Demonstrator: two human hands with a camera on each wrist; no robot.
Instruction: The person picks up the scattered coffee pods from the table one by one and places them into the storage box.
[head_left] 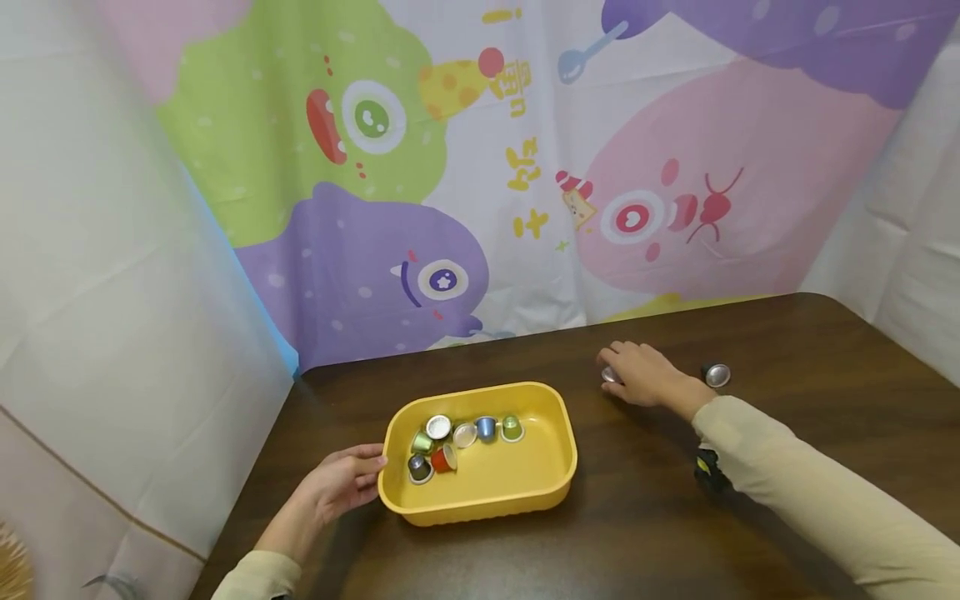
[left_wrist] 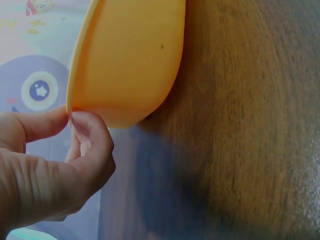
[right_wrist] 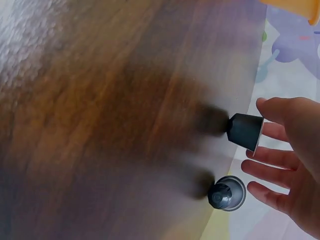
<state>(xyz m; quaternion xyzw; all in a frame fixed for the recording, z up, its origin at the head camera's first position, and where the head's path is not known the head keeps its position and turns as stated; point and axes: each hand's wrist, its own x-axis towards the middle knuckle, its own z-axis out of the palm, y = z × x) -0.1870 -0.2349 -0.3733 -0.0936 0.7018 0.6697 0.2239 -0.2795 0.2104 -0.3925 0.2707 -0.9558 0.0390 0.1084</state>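
My left hand (head_left: 341, 483) pinches the rim of a yellow plastic tray (head_left: 487, 507) at its left end, thumb on one side and fingers on the other, as the left wrist view shows. Several coffee capsules lie in the tray, among them a red one (head_left: 442, 458) and a blue one (head_left: 486, 429). To the right, my right hand (head_left: 641, 375) is over a dark coffee capsule (right_wrist: 245, 131) with a silver lid. Its thumb and spread fingers are beside the lid, not closed round it. A second dark capsule (right_wrist: 227, 194) lies near the fingertips.
Everything stands on a dark wooden table (head_left: 615, 517). A cloth with cartoon monsters (head_left: 375, 275) hangs behind the far edge. White cloth (head_left: 135, 250) hangs on the left, and more on the right.
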